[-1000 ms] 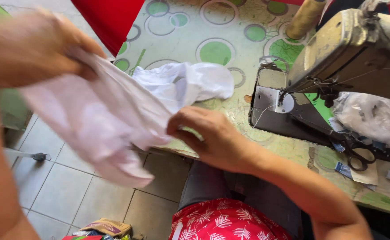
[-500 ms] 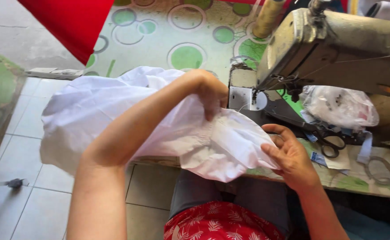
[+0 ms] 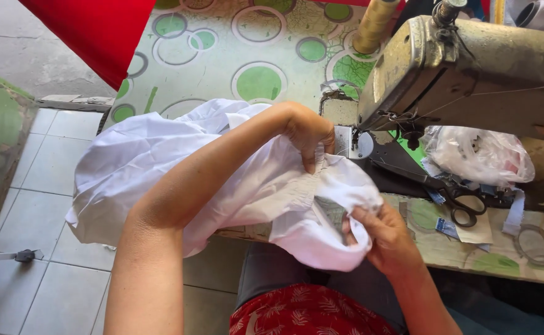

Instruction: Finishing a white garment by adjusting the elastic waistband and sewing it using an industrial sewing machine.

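Note:
A crumpled white garment point(image 3: 148, 161) lies across the near edge of the sewing table and hangs over my lap. My left hand point(image 3: 306, 130) reaches across it and pinches the cloth close to the needle area of the old beige sewing machine point(image 3: 470, 68). My right hand point(image 3: 386, 239) grips the garment's lower fold from underneath, fingers curled into the fabric, just off the table's front edge.
Black-handled scissors point(image 3: 461, 201) lie on the machine bed beside a clear plastic bag point(image 3: 480, 155) of small items. A thread cone point(image 3: 374, 25) stands behind the machine. A green-circle patterned cloth point(image 3: 259, 68) covers the table; red fabric point(image 3: 95, 31) hangs at top left. Tiled floor lies left.
My left hand has swung from the far left across the garment to the machine. The cloth has been drawn toward the needle, and my right hand has shifted right, under its lower fold.

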